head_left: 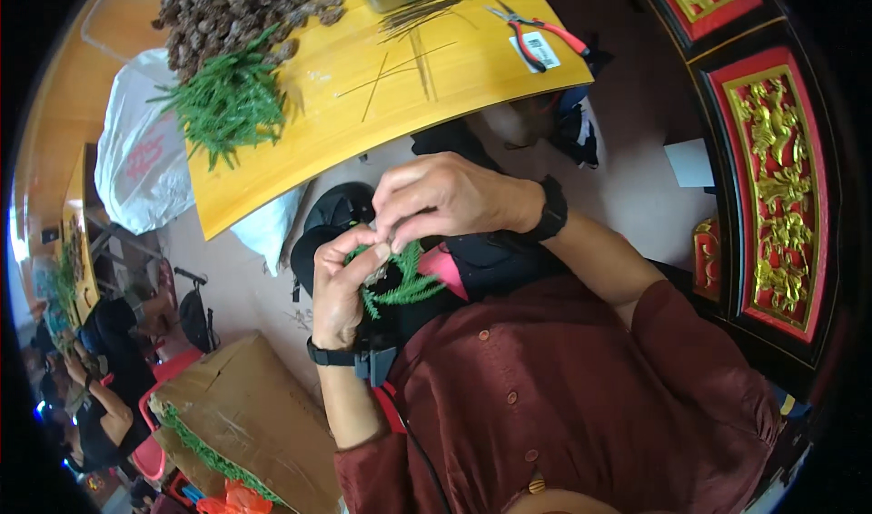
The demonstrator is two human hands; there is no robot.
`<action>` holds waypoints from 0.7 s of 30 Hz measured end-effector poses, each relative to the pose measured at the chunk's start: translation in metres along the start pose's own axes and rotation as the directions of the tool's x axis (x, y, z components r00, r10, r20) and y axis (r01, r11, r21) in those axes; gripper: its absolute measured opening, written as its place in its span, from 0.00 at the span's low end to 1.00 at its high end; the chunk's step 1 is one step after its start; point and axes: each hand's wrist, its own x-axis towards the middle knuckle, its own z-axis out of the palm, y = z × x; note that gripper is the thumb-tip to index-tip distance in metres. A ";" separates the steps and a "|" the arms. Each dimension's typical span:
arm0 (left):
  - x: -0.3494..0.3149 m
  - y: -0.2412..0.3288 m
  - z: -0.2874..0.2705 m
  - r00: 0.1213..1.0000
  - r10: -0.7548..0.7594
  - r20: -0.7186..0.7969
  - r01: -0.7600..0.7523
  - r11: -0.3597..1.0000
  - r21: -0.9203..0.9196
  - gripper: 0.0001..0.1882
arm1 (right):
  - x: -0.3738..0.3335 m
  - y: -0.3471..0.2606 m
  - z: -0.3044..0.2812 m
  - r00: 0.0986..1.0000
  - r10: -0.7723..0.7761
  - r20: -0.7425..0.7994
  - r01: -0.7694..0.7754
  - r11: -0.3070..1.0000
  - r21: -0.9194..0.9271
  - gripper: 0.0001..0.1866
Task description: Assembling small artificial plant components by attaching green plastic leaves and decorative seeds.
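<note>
Over my lap, my left hand [341, 282] is closed on a green needle-leaved sprig [413, 289], its fronds hanging below the thumb and curving to the right. My right hand [450, 196] comes in from the right, thumb and fingers pinched together right against the left fingertips. What lies between the right fingertips is too small to make out. On the yellow table [318, 164] ahead, a pile of similar green sprigs [227, 101] lies at the near left corner. Behind it is a heap of brown pine cones [232, 10].
Thin brown sticks or wires [422, 14] and red-handled pliers [545, 37] lie on the table. White bags [141, 151] hang by its left side. An open cardboard box [250, 423] with greenery stands at lower left. Another person [109, 410] sits far left. Carved red-gold panels [772, 196] stand right.
</note>
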 end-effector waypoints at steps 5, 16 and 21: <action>0.001 0.002 0.013 0.998 0.058 0.027 -0.061 0.991 0.120 0.04 | -0.006 0.001 -0.007 0.987 -0.157 -0.010 0.156 0.985 -0.077 0.06; -0.007 -0.003 0.007 0.871 0.466 -0.153 -0.282 0.731 0.621 0.04 | 0.007 -0.004 -0.013 0.894 0.184 -0.410 -0.292 0.931 -0.219 0.11; -0.012 0.002 0.014 0.849 0.498 -0.177 -0.269 0.696 0.666 0.02 | -0.033 0.032 -0.118 0.706 -0.130 -0.696 -0.681 0.142 -0.718 0.30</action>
